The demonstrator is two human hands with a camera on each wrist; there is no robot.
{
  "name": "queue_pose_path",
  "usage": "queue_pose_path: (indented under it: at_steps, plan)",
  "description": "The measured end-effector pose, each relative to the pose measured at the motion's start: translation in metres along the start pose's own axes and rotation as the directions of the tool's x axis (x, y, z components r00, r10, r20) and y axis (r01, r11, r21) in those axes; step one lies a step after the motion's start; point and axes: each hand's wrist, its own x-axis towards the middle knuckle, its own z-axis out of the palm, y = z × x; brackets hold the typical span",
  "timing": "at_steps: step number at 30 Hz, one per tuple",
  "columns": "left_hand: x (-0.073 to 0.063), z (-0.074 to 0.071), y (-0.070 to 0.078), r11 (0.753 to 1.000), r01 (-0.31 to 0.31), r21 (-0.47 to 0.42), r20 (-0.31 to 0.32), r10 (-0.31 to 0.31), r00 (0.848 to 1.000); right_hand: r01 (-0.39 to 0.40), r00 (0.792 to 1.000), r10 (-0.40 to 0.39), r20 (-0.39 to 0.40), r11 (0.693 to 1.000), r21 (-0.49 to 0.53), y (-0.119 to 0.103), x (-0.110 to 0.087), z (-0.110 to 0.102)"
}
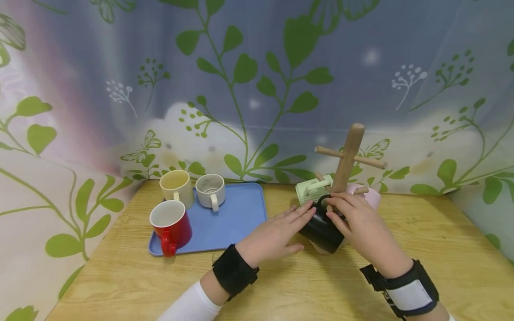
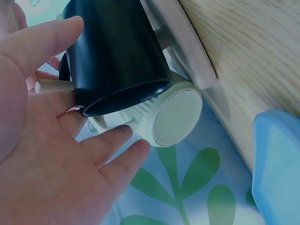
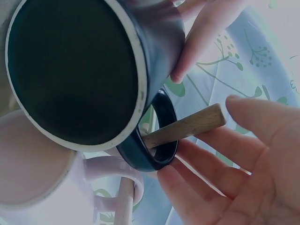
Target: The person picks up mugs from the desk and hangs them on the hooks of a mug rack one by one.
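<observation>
A black mug (image 1: 321,229) hangs tilted on a wooden mug tree (image 1: 346,162). In the right wrist view a peg (image 3: 192,124) passes through the mug's handle (image 3: 136,152). My left hand (image 1: 277,232) lies along the mug's left side, fingers extended and touching it near the rim. My right hand (image 1: 367,229) is at the handle; one fingertip touches the handle and the thumb is near the peg's end, with the fingers loosely spread. A light green mug (image 1: 306,191) and a pink mug (image 1: 374,196) hang behind, partly hidden.
To the left, a blue tray (image 1: 241,214) on the wooden table (image 1: 281,285) bears a red mug (image 1: 182,227), a yellow mug (image 1: 182,189) and a whitish mug (image 1: 209,196). A leaf-patterned curtain (image 1: 257,102) hangs behind the table. Bare upper pegs (image 1: 327,151) stick out from the post.
</observation>
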Motion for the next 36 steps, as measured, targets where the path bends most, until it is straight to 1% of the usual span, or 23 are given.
queue_pose_path:
  at_steps: [3,10,14,17,23,25,28,30,31,33,34,35,36]
  plan:
    - [0.001,0.0,-0.001,1.0,-0.003,0.0,0.007,0.003,1.0,0.008,1.0,-0.008,-0.027,1.0,-0.007,0.001,0.0,0.001]
    - [0.001,-0.002,-0.003,1.0,0.012,0.012,0.015,-0.012,1.0,0.03,0.996,-0.032,-0.083,0.999,-0.026,0.002,-0.001,0.004]
    - [0.0,-0.001,-0.003,1.0,0.011,-0.011,0.028,-0.011,1.0,0.04,0.993,-0.043,-0.108,0.999,-0.032,0.002,-0.001,0.005]
    - [0.0,0.0,-0.004,1.0,0.01,-0.017,0.02,-0.009,1.0,0.04,0.993,-0.044,-0.109,0.999,-0.033,0.002,-0.001,0.004]
    - [0.0,0.0,-0.004,1.0,-0.005,-0.002,0.004,0.005,1.0,0.025,0.997,-0.027,-0.067,0.999,-0.034,0.0,-0.001,0.004]
    - [0.0,0.0,-0.005,1.0,-0.006,0.003,0.001,0.006,1.0,0.045,0.995,-0.05,-0.083,0.998,-0.051,-0.001,-0.003,0.004]
    - [0.0,-0.002,-0.007,1.0,0.012,-0.027,-0.009,-0.012,1.0,0.123,0.982,-0.128,-0.141,0.991,-0.046,-0.008,-0.004,0.009]
    - [-0.001,-0.004,-0.01,0.997,0.041,-0.059,-0.024,-0.042,0.999,0.203,0.96,-0.207,-0.186,0.978,-0.041,-0.016,-0.006,0.014]
    - [-0.001,-0.006,-0.013,0.995,0.064,-0.08,-0.035,-0.067,0.997,0.248,0.948,-0.248,-0.199,0.968,-0.029,-0.022,-0.007,0.017]
    - [-0.002,-0.011,-0.019,0.984,0.133,-0.121,-0.062,-0.142,0.988,0.335,0.923,-0.33,-0.196,0.942,-0.01,-0.033,-0.009,0.025]
    - [-0.004,-0.014,-0.024,0.975,0.179,-0.131,-0.084,-0.191,0.978,0.381,0.908,-0.376,-0.184,0.924,-0.009,-0.039,-0.01,0.03]
    - [-0.007,-0.018,-0.03,0.961,0.241,-0.135,-0.112,-0.257,0.96,0.419,0.897,-0.415,-0.154,0.908,-0.005,-0.044,-0.012,0.035]
    - [-0.01,-0.023,-0.036,0.941,0.308,-0.142,-0.15,-0.328,0.933,0.454,0.885,-0.45,-0.119,0.891,0.001,-0.048,-0.013,0.041]
